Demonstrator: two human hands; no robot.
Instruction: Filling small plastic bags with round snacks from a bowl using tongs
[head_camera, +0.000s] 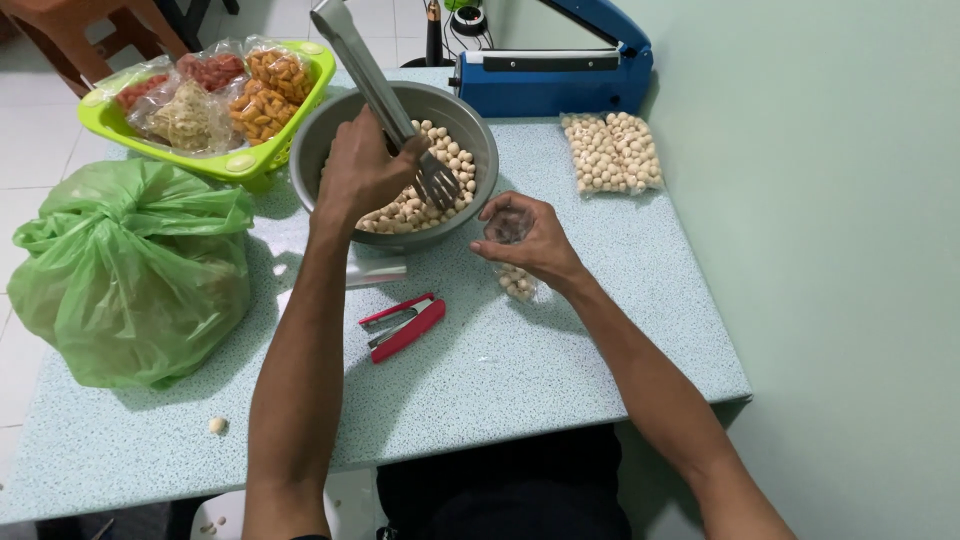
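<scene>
Worn on the head, looking steeply down and forward over the near edge of the speckled table (560, 370) toward its far edge (only one view, so nothing shared). Close in: both forearms fill the foreground, green wall (850, 250) along the table's right edge.

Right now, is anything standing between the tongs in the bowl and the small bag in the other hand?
Nothing visible. The tongs reach over the bowl rim; the open bag waits just beside it.
</scene>
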